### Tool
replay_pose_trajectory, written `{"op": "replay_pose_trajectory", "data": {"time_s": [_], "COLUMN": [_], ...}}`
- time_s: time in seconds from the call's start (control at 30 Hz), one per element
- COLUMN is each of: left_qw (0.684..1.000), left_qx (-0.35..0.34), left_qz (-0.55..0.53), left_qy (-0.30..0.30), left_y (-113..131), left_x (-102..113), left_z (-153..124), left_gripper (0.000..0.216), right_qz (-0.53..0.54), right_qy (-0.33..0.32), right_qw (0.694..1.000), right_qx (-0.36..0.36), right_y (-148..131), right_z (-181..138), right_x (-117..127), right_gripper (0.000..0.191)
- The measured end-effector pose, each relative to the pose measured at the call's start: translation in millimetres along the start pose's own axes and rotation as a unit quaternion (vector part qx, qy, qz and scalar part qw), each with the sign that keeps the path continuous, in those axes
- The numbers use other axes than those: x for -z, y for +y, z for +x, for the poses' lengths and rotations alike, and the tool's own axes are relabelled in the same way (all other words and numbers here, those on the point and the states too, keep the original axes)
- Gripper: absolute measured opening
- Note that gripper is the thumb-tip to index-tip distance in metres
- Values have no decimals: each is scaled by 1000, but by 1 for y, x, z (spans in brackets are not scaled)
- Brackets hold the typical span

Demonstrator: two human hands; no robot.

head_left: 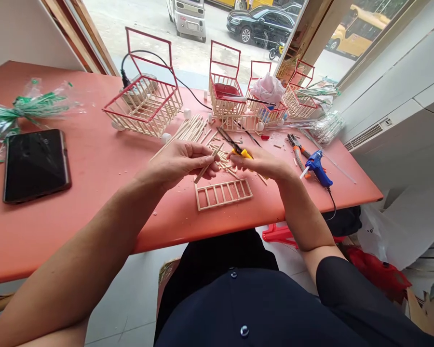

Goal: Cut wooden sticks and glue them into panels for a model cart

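Note:
My left hand (183,161) pinches a thin wooden stick (209,164) that slants down toward me. My right hand (264,164) grips yellow-handled scissors (235,146), blades pointing up-left, close to the stick's upper end. Below both hands a small ladder-like frame of glued sticks (224,193) lies flat on the salmon table (94,164). A loose pile of sticks (195,130) lies just behind my hands.
A large stick basket with a red frame (144,103) and three smaller ones (226,94) stand at the back. A blue glue gun (318,167) and orange pliers (296,149) lie to the right, a dark tablet (36,164) and green-wrapped packets (25,108) to the left.

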State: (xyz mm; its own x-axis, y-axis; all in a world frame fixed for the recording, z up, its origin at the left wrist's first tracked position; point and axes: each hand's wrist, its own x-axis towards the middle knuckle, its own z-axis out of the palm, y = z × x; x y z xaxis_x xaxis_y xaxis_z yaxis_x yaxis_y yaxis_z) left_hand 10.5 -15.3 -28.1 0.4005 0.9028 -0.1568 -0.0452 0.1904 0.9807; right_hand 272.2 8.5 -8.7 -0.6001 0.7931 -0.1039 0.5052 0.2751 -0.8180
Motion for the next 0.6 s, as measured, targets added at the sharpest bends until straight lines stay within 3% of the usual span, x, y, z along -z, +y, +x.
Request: {"op": "replay_pose_trajectory", "data": {"time_s": [0.17, 0.37, 0.6], "left_qw": [999, 999, 1000], "left_qx": [5, 10, 12], "left_qz": [-16, -7, -1], "left_qy": [-43, -43, -5], "left_y": [-4, -7, -4], "left_x": [-3, -8, -14], "left_z": [4, 6, 3], "left_gripper": [33, 34, 20], "right_qz": [92, 66, 25], "right_qy": [137, 168, 193], "right_qw": [984, 979, 976], "right_qx": [68, 93, 98], "right_y": [7, 8, 13], "right_z": [10, 15, 18], "right_x": [-18, -27, -31], "right_gripper": [67, 57, 47]}}
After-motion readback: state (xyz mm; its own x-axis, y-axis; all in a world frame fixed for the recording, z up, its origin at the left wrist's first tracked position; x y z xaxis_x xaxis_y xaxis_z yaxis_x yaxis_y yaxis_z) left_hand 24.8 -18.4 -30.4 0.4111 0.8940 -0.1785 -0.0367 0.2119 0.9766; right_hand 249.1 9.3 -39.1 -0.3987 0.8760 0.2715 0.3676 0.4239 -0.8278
